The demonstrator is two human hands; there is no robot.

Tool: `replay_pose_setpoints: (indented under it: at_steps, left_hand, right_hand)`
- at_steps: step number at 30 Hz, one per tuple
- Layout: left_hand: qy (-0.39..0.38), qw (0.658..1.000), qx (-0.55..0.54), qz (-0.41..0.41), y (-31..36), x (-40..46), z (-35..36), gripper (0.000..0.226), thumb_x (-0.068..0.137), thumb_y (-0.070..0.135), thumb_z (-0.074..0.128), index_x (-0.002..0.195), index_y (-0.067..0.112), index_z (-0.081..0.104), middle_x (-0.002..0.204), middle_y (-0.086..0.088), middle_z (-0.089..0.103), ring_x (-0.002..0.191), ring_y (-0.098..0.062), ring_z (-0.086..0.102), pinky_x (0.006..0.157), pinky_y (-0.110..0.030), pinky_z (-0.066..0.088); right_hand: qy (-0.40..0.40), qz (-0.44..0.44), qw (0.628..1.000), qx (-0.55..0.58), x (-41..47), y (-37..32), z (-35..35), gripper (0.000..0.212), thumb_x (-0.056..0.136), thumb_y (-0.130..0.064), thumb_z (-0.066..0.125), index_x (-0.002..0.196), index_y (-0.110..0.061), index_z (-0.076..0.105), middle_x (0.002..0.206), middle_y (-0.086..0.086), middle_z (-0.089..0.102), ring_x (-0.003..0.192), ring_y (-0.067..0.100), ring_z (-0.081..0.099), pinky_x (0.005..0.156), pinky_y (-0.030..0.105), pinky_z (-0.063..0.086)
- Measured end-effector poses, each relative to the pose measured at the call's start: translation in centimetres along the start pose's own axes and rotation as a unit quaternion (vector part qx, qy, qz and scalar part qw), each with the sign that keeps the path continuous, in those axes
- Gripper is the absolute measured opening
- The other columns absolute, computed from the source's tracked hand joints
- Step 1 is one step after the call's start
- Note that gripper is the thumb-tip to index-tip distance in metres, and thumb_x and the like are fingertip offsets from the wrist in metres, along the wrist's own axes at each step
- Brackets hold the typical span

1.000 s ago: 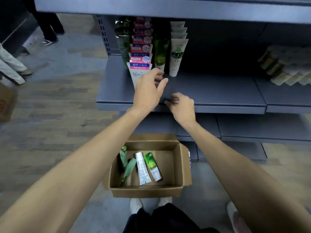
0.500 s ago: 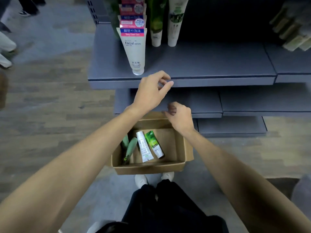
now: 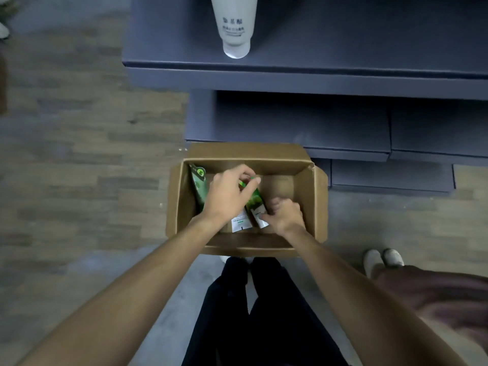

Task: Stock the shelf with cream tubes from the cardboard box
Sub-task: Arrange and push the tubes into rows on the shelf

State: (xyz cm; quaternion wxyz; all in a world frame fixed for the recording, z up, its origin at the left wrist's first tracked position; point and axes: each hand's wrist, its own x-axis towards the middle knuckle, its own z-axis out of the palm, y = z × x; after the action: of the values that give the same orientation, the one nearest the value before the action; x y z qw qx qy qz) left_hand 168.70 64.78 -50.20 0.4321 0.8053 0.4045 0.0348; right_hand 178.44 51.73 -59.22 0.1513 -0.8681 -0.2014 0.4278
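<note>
Shop floor, cardboard box (image 3: 307, 191) (open), two hands (image 3: 224, 196) inside

Both arms reaching down, left hand (image 3: 227, 194) fingers curled, right hand (image 3: 285, 216) fingers curled

There is only one view, from a camera worn on the person's head. It looks almost straight down and a little forward, with a wide angle that bends the edges of the picture. Directly below, at the bottom centre, are the person's dark trousers (image 3: 253, 313), and both forearms reach from the bottom corners toward the middle. The cardboard box (image 3: 306, 186) on the floor lies in the centre, quite near the camera. Farther away, at the top, the view meets the front edge of the grey shelf (image 3: 317, 80), where the lower end of one white tube (image 3: 235, 27) stands. No second view shares this scene.
</note>
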Motion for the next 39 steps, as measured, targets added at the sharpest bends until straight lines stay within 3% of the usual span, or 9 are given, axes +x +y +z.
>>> replay_pose_setpoints:
  at_steps: [6, 11, 18, 21, 23, 26, 28, 32, 39]
  left_hand:
    - [-0.009, 0.998, -0.020, -0.053, -3.5, 0.1, 2.0, 0.010, 0.090, 0.032, 0.066, 0.092, 0.023, 0.068, 0.079, 0.007, 0.071, 0.064, -0.014, 0.068, 0.071, -0.035, 0.057]
    - [-0.008, 0.997, 0.014, -0.070, -5.3, 0.2, 2.6, 0.011, 0.092, 0.031, 0.065, 0.096, 0.021, 0.068, 0.083, 0.007, 0.070, 0.054, -0.001, 0.058, 0.058, -0.016, 0.044]
    - [-0.035, 0.991, 0.018, -0.127, -6.1, 0.2, 2.9, 0.015, 0.091, 0.025, 0.064, 0.104, 0.018, 0.069, 0.092, 0.003, 0.071, 0.079, -0.017, 0.065, 0.076, -0.024, 0.050]
    - [-0.090, 0.978, -0.004, -0.188, -6.9, 0.9, 2.8, 0.024, 0.090, 0.030, 0.067, 0.109, 0.016, 0.069, 0.098, 0.002, 0.068, 0.093, -0.018, 0.067, 0.087, -0.024, 0.053]
    - [-0.124, 0.965, -0.032, -0.228, -7.3, 1.4, 2.5, 0.033, 0.086, 0.036, 0.071, 0.112, 0.016, 0.068, 0.108, -0.004, 0.069, 0.098, -0.021, 0.068, 0.091, -0.033, 0.056]
    - [-0.116, 0.957, -0.105, -0.245, -6.4, 1.7, 1.7, 0.046, 0.084, 0.036, 0.075, 0.122, 0.014, 0.060, 0.110, -0.006, 0.067, 0.099, -0.021, 0.067, 0.091, -0.039, 0.057]
    - [-0.084, 0.951, -0.180, -0.237, -4.7, 1.7, 0.8, 0.037, 0.086, 0.024, 0.076, 0.115, 0.014, 0.056, 0.102, -0.005, 0.063, 0.092, -0.021, 0.066, 0.087, -0.040, 0.059]
    - [-0.036, 0.958, -0.244, -0.147, -1.2, 1.8, -1.5, 0.017, 0.085, 0.008, 0.075, 0.084, 0.007, 0.058, 0.076, -0.004, 0.058, 0.070, -0.014, 0.062, 0.069, -0.036, 0.061]
    - [-0.040, 0.978, -0.202, 0.042, 7.2, 2.6, -6.4, 0.017, 0.084, 0.006, 0.075, 0.080, 0.020, 0.067, 0.079, -0.011, 0.071, 0.074, -0.020, 0.068, 0.068, -0.037, 0.062]
  right_hand:
    - [-0.011, 0.042, 0.999, -0.017, 2.9, 0.5, 2.4, 0.031, 0.080, -0.037, 0.076, 0.096, -0.012, 0.066, 0.099, 0.014, 0.070, 0.098, 0.032, 0.065, 0.077, 0.028, 0.047]
    - [-0.030, 0.057, 0.997, -0.030, 4.3, 0.2, 3.9, 0.037, 0.077, -0.032, 0.078, 0.104, -0.011, 0.067, 0.107, 0.013, 0.068, 0.099, 0.031, 0.065, 0.072, 0.025, 0.045]
    - [-0.011, 0.072, 0.995, -0.070, 4.1, -0.5, 4.1, 0.043, 0.077, -0.039, 0.079, 0.111, -0.014, 0.066, 0.116, 0.011, 0.065, 0.108, 0.032, 0.063, 0.085, 0.031, 0.049]
    - [-0.005, 0.058, 0.997, -0.056, 2.5, -0.8, 2.7, 0.036, 0.077, -0.043, 0.078, 0.100, -0.017, 0.068, 0.105, 0.008, 0.070, 0.102, 0.029, 0.064, 0.079, 0.028, 0.047]
    - [0.001, 0.042, 0.999, -0.024, 1.2, -0.6, 2.0, 0.032, 0.076, -0.041, 0.080, 0.096, -0.019, 0.069, 0.097, 0.003, 0.072, 0.097, 0.024, 0.066, 0.079, 0.027, 0.049]
    - [0.013, -0.013, 0.998, 0.058, -0.9, -0.5, 0.9, 0.031, 0.073, -0.035, 0.084, 0.092, -0.018, 0.067, 0.084, -0.007, 0.070, 0.089, 0.018, 0.069, 0.082, 0.034, 0.055]
    - [0.017, -0.047, 0.992, 0.112, -2.3, -1.0, 0.0, 0.033, 0.073, -0.029, 0.086, 0.097, -0.016, 0.067, 0.083, -0.010, 0.067, 0.085, 0.014, 0.069, 0.081, 0.032, 0.057]
    - [0.043, -0.095, 0.978, 0.182, -4.5, -2.6, -2.3, 0.037, 0.074, -0.022, 0.086, 0.105, -0.014, 0.067, 0.093, -0.005, 0.069, 0.087, 0.005, 0.065, 0.070, 0.004, 0.047]
    - [0.108, -0.176, 0.936, 0.284, -7.1, -6.4, -9.0, 0.033, 0.078, -0.008, 0.082, 0.104, -0.011, 0.063, 0.091, -0.013, 0.067, 0.079, -0.011, 0.064, 0.068, 0.004, 0.047]
